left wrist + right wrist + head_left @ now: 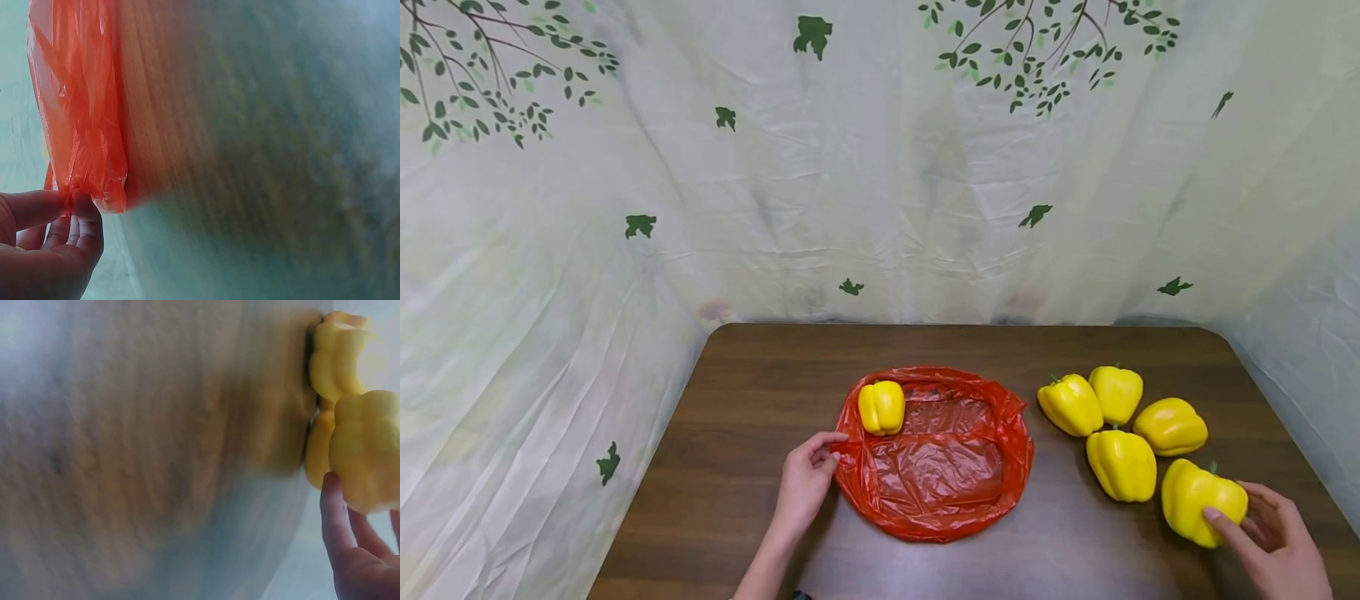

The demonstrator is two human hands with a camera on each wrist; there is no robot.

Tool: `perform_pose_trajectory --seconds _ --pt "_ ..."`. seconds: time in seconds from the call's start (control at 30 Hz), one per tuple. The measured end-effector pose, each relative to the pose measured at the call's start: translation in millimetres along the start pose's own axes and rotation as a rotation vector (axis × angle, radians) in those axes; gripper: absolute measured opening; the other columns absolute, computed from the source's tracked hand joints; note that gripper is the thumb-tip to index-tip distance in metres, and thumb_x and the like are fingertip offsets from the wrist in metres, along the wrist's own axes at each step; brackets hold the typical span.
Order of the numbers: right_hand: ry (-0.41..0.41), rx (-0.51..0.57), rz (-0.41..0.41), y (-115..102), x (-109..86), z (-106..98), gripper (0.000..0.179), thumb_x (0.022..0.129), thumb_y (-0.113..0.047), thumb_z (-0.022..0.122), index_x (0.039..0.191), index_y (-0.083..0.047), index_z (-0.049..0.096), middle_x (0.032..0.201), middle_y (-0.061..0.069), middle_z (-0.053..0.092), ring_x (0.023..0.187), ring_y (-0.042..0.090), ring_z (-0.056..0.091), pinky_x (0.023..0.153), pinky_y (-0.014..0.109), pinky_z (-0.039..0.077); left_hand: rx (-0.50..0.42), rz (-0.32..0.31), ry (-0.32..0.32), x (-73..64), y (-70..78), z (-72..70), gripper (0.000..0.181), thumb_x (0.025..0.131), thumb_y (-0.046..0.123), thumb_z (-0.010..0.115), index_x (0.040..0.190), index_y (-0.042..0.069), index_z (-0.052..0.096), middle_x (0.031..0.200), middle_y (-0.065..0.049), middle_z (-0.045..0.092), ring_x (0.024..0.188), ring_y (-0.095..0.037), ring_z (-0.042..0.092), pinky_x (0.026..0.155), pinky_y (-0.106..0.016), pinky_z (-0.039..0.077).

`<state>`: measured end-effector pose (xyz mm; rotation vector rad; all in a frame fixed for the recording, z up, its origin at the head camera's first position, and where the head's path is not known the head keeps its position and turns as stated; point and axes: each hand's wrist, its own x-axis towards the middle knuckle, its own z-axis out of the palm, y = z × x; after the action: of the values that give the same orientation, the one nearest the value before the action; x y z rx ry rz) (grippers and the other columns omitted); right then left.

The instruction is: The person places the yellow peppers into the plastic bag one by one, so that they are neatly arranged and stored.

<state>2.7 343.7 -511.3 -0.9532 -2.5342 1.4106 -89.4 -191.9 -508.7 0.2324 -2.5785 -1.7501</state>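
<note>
A red plastic bag (936,467) lies spread on the table with its rim rolled into a ring. One yellow bell pepper (882,408) sits inside it at the far left. My left hand (808,479) pinches the bag's left edge between thumb and fingers, which the left wrist view shows close up at the red plastic (81,119). Over on the right, my right hand (1277,542) grips another yellow bell pepper (1198,500), thumb on its near side and fingers partly hidden behind. In the right wrist view this pepper (369,450) overlaps others behind it.
Several more yellow bell peppers (1122,467) stand in a cluster right of the bag, just beyond the held one. Brown wood-grain table (760,375) runs back to a pale leaf-printed cloth (887,208) that hangs behind and at both sides.
</note>
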Motion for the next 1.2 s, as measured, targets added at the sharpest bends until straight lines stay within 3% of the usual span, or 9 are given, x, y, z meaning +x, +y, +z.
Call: perform_pose_trajectory --seconds 0.07,0.27,0.63,0.8,0.93,1.07,1.2 --pt "0.009 -0.05 -0.048 -1 -0.4 -2 0.064 0.091 -0.042 0.067 0.144 -0.024 0.035 0.144 0.028 0.039 0.105 0.011 0.052 0.062 0.006 0.042 0.001 0.0 0.001 0.0 -0.5 0.0 0.03 0.089 -0.009 0.057 0.107 0.01 0.072 0.087 -0.009 0.062 0.064 -0.021 0.053 0.053 -0.026 0.048" --pt "0.025 -0.083 -0.118 -11 -3.4 -3 0.07 0.089 -0.041 0.071 0.143 -0.01 0.038 0.134 0.022 0.044 0.088 -0.01 0.038 0.06 0.006 0.042 -0.002 -0.006 0.005 -0.5 -0.4 0.1 0.03 0.089 -0.009 0.056 0.107 0.009 0.072 0.089 -0.009 0.062 0.064 -0.021 0.053 0.054 -0.026 0.048" --pt "0.008 -0.018 -0.203 -29 -13.3 2 0.064 0.088 -0.034 0.073 0.142 -0.02 0.043 0.13 0.004 0.05 0.093 -0.006 0.043 0.063 0.008 0.046 -0.026 0.017 0.005 0.0 0.1 -1.3 0.031 0.088 -0.011 0.056 0.108 0.006 0.072 0.083 -0.01 0.061 0.062 -0.018 0.052 0.052 -0.024 0.045" --pt "-0.01 -0.044 -0.21 -40 -14.4 2 0.069 0.089 -0.037 0.072 0.147 -0.022 0.04 0.143 0.021 0.046 0.091 -0.008 0.043 0.062 0.009 0.045 -0.021 0.02 0.021 0.1 -0.9 -0.9 0.03 0.088 -0.011 0.057 0.107 0.008 0.072 0.084 -0.01 0.062 0.063 -0.019 0.053 0.052 -0.025 0.045" --pt "-0.03 -0.051 -0.237 -48 -14.4 6 0.07 0.089 -0.038 0.072 0.147 -0.018 0.04 0.142 0.024 0.044 0.095 -0.005 0.046 0.063 0.008 0.045 -0.015 0.011 0.032 0.2 -0.9 -0.1 0.028 0.089 -0.008 0.058 0.107 0.009 0.072 0.089 -0.009 0.063 0.066 -0.02 0.055 0.053 -0.026 0.047" --pt "-0.062 -0.049 -0.313 -57 -14.0 10 0.068 0.09 -0.035 0.072 0.146 -0.012 0.04 0.135 0.021 0.044 0.099 -0.006 0.045 0.066 0.005 0.044 -0.012 0.0 0.031 0.4 -0.5 0.2 0.027 0.09 -0.007 0.059 0.107 0.009 0.072 0.092 -0.009 0.064 0.069 -0.021 0.055 0.055 -0.026 0.048" --pt "-0.102 -0.042 -0.381 -67 -14.3 11 0.064 0.091 -0.032 0.072 0.143 -0.01 0.042 0.128 0.007 0.05 0.096 -0.011 0.044 0.069 0.005 0.043 -0.014 0.003 0.031 -0.2 1.0 0.0 0.027 0.09 -0.007 0.059 0.107 0.01 0.072 0.089 -0.009 0.063 0.067 -0.021 0.054 0.053 -0.025 0.047"
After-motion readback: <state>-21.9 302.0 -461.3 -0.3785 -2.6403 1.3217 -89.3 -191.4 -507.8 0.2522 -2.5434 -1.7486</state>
